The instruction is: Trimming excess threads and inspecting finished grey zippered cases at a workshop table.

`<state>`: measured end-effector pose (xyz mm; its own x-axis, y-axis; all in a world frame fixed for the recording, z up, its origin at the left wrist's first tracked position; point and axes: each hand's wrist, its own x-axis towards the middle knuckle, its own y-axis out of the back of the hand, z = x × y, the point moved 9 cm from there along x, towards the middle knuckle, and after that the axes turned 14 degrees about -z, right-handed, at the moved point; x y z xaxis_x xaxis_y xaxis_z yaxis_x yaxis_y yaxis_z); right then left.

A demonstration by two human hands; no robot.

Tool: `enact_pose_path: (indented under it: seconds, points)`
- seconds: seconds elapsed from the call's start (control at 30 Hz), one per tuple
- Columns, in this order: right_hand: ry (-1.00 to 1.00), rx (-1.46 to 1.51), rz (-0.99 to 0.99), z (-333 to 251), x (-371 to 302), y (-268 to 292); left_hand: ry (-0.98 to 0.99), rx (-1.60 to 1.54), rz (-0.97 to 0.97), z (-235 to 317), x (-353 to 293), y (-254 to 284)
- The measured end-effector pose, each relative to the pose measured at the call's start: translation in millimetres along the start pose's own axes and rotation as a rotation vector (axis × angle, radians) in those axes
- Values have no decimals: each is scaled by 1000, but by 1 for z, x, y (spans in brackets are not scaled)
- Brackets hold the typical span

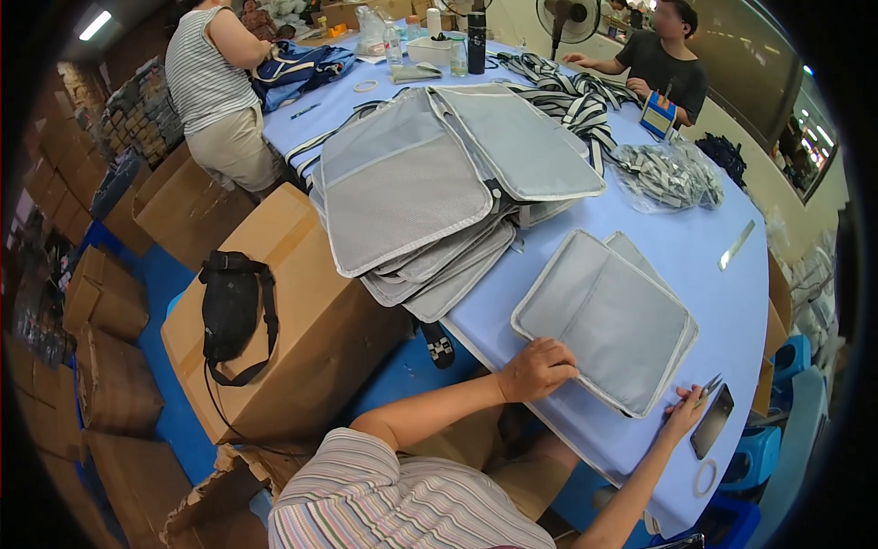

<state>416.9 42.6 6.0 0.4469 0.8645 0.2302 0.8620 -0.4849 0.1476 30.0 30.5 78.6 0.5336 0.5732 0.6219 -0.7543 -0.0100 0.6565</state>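
My left hand (pixel 538 370) is closed on the near-left edge of a flat grey fabric panel (pixel 615 316) with pale bound edges and a seam across it. A second, similar panel (pixel 631 250) shows from under its far side. My right hand (pixel 684 409), just off the panel's near-right corner, is closed around small thread snips (pixel 708 388) whose metal points face away from me. Beyond my left hand, a tall stack of grey fabric pieces (pixel 407 192) with white binding leans over the table's left edge.
On the blue table (pixel 494 320) are a phone (pixel 712 422), a tape roll (pixel 704 478), a metal ruler (pixel 737 245), a bag of strap pieces (pixel 668 176) and striped webbing (pixel 572 96). Two people work at the far side. A carton (pixel 302 302) bearing a black waist bag (pixel 236 311) stands left.
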Motion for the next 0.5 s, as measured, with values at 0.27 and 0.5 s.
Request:
enact_pose_path:
  seconds: [0.27, 0.5]
  points:
    - [0, 2, 3, 0, 0, 0, -7, 1, 3, 0, 1, 2]
    - [18, -8, -2, -1, 0, 1, -6, -10, 7, 0, 0, 1]
